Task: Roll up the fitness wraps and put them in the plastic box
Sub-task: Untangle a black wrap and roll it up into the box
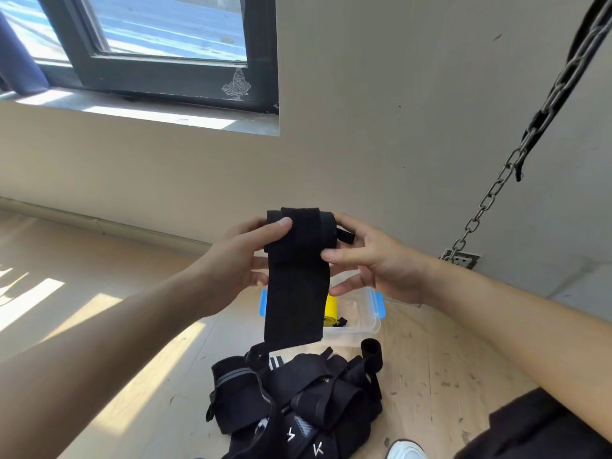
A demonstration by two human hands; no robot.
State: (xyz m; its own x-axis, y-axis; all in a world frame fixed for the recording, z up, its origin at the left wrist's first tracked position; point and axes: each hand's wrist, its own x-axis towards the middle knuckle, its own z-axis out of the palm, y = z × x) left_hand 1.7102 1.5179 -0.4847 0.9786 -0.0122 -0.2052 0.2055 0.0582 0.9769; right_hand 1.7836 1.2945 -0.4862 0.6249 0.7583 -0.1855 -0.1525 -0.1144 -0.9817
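Observation:
I hold a black fitness wrap [294, 293] up in front of me, its top end partly rolled and its loose tail hanging straight down. My left hand [246, 256] grips the roll's left side, thumb on its front. My right hand [371, 260] pinches the right side, fingers spread. Below and behind the tail stands a clear plastic box [362, 314] with blue clips, holding a yellow roll [330, 311]. A heap of black wraps [298, 399] lies on the floor in front of the box.
The floor is light wood with sun patches at the left. A metal chain [506, 170] hangs diagonally at the right, near a wall socket [463, 260]. A window [159, 44] sits upper left. A white shoe [405, 450] and dark fabric [536, 429] are at the bottom right.

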